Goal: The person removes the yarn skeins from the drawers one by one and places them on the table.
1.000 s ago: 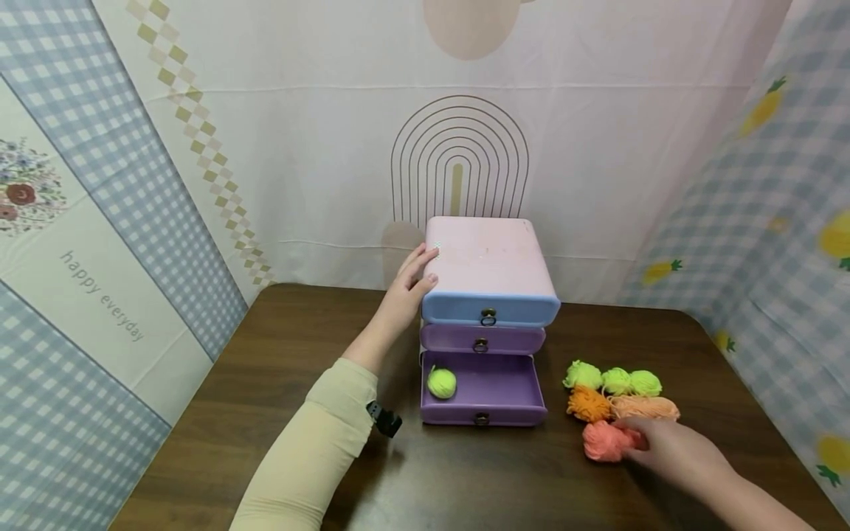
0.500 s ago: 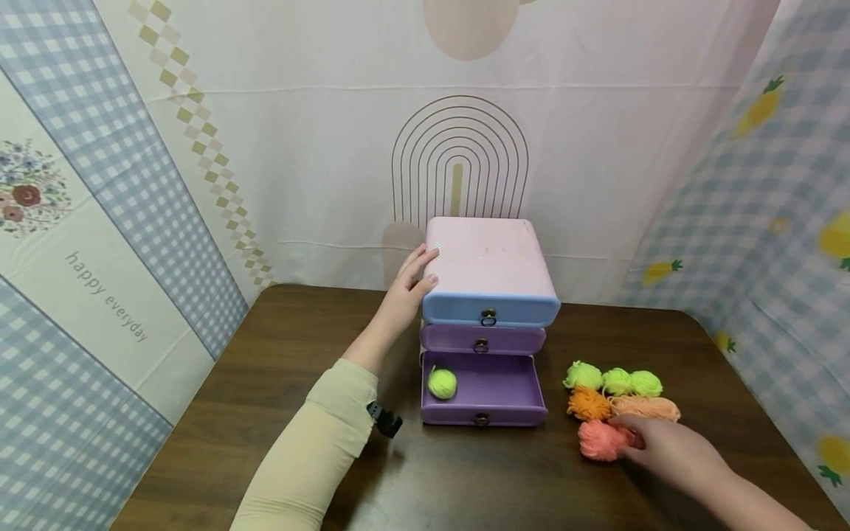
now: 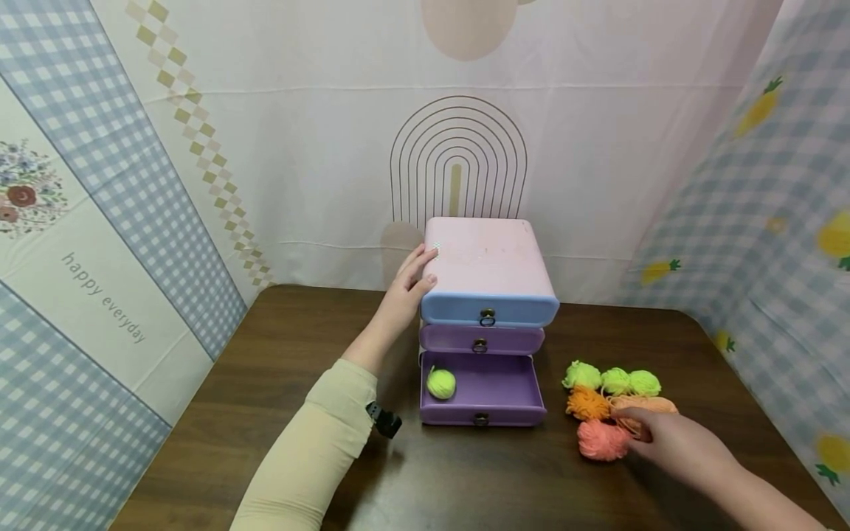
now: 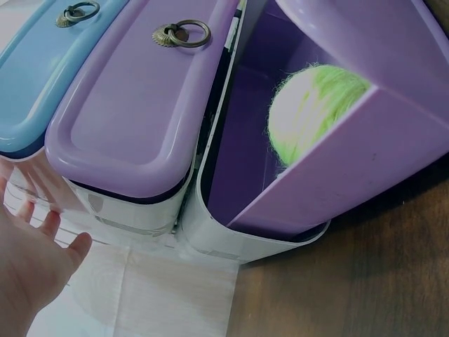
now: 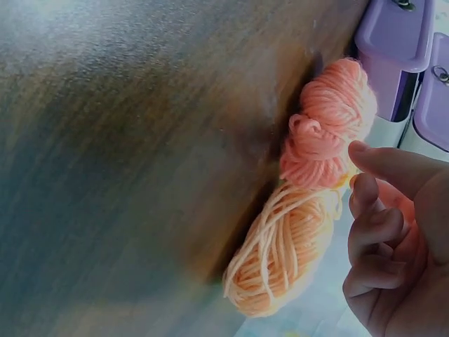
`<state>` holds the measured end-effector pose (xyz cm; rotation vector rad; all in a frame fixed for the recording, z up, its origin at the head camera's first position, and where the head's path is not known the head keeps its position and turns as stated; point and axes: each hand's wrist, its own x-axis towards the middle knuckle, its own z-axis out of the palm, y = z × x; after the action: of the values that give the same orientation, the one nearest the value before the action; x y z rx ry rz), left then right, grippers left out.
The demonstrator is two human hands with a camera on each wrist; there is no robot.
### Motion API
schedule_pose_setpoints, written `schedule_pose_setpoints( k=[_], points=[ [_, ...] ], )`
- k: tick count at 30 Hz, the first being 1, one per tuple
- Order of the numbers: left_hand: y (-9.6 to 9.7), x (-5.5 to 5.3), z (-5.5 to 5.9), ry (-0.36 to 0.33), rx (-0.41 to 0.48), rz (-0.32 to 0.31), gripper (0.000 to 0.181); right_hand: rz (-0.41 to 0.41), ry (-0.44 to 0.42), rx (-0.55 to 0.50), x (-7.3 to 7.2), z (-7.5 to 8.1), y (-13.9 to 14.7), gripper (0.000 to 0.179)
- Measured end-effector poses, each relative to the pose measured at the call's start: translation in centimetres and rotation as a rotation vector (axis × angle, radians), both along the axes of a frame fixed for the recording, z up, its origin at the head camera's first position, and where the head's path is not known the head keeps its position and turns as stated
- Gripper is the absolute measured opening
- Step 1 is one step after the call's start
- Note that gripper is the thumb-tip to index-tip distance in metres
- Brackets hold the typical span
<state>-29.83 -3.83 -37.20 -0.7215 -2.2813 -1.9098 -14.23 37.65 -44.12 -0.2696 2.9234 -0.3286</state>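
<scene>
My left hand (image 3: pixel 401 295) rests, fingers extended, on the left edge of a small drawer cabinet (image 3: pixel 488 254) with a pink top. The lowest purple drawer (image 3: pixel 498 380) is pulled out, and a lime-green yarn ball (image 3: pixel 441 383) lies in its left part; the left wrist view shows this green ball (image 4: pixel 312 112) too. On the right, a coral yarn ball (image 3: pixel 602 441) sits on the table just beside the fingertips of my right hand (image 3: pixel 684 446). Those fingers are bent loosely, with nothing visible between them. Behind them lies a peach skein (image 5: pixel 284 253), partly covered in the head view.
An orange yarn ball (image 3: pixel 587 403) and several lime-green yarn balls (image 3: pixel 616 381) lie behind the coral one. Above the pulled-out drawer are a closed purple drawer (image 3: pixel 511 340) and a closed blue drawer (image 3: pixel 451 310). Hanging cloth (image 3: pixel 332 162) surrounds the brown table (image 3: pixel 299 339).
My right hand has shifted the coral yarn ball slightly left and let go, its fingers drawing back to the right. My left hand stays on the cabinet.
</scene>
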Motion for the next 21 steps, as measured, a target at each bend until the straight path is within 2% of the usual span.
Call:
schedule_pose_setpoints(
  k=[6,8,13,21],
  points=[
    [0.1,-2.1,-2.4,0.008,0.015,0.019,0.05,0.035,0.03,-0.028,-0.4,0.5,-0.2,0.038],
    [0.1,-2.4,-2.8,0.019,0.017,0.022,0.05,0.036,0.024,-0.044,-0.6,0.8,-0.4,0.038],
    [0.1,-2.5,-3.1,0.029,0.02,0.025,0.05,0.023,0.011,-0.067,-0.9,1.7,-1.2,0.042],
    [0.2,-2.5,-3.1,0.065,-0.003,0.046,0.051,0.087,0.05,-0.116,-1.7,3.1,-4.0,0.042]
  ],
)
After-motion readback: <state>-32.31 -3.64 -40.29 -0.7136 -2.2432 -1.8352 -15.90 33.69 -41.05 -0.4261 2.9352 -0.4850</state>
